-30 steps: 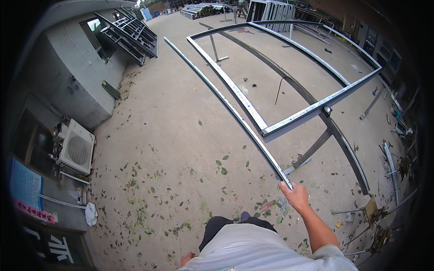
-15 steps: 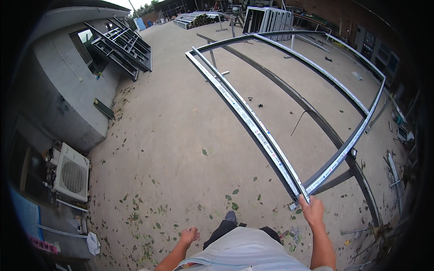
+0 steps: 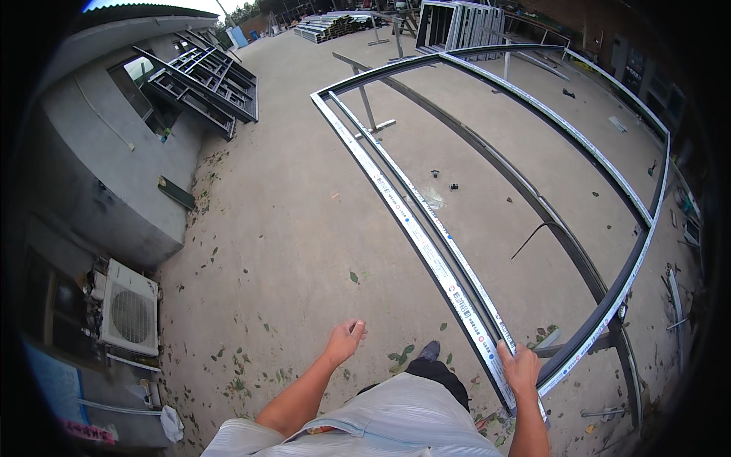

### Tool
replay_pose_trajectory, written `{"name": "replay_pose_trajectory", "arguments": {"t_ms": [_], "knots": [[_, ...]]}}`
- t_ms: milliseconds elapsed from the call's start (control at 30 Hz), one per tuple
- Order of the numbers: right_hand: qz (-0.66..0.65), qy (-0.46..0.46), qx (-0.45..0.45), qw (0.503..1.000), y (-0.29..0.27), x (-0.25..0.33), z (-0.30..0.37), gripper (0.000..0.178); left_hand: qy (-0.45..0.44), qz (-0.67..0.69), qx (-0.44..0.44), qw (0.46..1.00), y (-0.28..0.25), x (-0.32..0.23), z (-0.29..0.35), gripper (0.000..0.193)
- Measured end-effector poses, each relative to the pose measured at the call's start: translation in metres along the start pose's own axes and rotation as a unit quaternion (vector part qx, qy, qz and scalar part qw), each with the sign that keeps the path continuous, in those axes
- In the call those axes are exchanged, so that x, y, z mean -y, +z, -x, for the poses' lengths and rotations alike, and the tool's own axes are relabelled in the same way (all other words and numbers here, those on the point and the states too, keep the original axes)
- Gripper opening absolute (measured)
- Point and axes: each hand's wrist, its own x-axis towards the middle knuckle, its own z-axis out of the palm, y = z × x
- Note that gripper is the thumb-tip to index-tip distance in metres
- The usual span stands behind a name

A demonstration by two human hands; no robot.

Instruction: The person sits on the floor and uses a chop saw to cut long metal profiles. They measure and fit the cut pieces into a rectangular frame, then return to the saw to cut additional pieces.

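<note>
The right hand (image 3: 521,369) grasps the near end of a narrow metal bar (image 3: 449,238), thumb laid on top of it and the rest of the fingers mostly hidden beneath. Its forearm rises almost straight from the lower edge, just beside the corner of a large metal frame (image 3: 411,226). The left hand (image 3: 346,340) is released, held out in front of the body with its fingers loosely curled; its forearm slants up from the lower left, and it is well apart from the frame.

The bar runs along the inner side of the frame's left rail, with a thin gap between them over much of its length, and its far end lies near the frame's far left corner. A dark beam (image 3: 509,167) on legs crosses below the frame.

Underfoot is a pale concrete floor (image 3: 289,190), with green leaves (image 3: 398,356) strewn most thickly near the person, beside a dark shoe (image 3: 431,350). Along the left stands a grey wall (image 3: 99,137), with an air-conditioner unit (image 3: 130,303) near it and dark lattice frames (image 3: 202,84) leaning farther off. At the back lie stacked metal profiles (image 3: 335,29), left of a row of upright frames (image 3: 476,30). The clutter at the right rim is probably scrap metal, though the dark edge blurs it.
</note>
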Motion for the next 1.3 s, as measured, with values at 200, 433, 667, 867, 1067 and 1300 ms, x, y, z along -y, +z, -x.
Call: {"name": "replay_pose_trajectory", "arguments": {"t_ms": [200, 433, 667, 867, 1067, 1300], "knots": [[-0.035, -0.006, 0.042, 0.998, 0.004, 0.027, -0.041, 0.068, 0.132, -0.097, -0.001, 0.987, 0.008, -0.083, -0.057, 0.050], [-0.022, -0.010, 0.038, 0.999, 0.007, 0.054, -0.070, 0.064, 0.313, -0.241, -0.006, 0.918, 0.038, -0.216, -0.114, 0.044], [-0.020, 0.000, 0.035, 0.999, 0.014, 0.079, -0.089, 0.064, 0.449, -0.333, 0.102, 0.823, 0.062, -0.272, -0.185, 0.057], [-0.020, 0.001, 0.026, 0.999, 0.027, 0.073, -0.093, 0.062, 0.481, -0.399, 0.223, 0.748, 0.056, -0.301, -0.234, 0.072], [-0.040, 0.018, 0.040, 0.998, 0.029, 0.076, -0.092, 0.056, 0.486, -0.458, 0.266, 0.695, 0.048, -0.296, -0.284, 0.078], [-0.056, 0.008, 0.036, 0.998, 0.035, 0.072, -0.090, 0.056, 0.472, -0.476, 0.294, 0.682, 0.051, -0.289, -0.312, 0.074]]}}
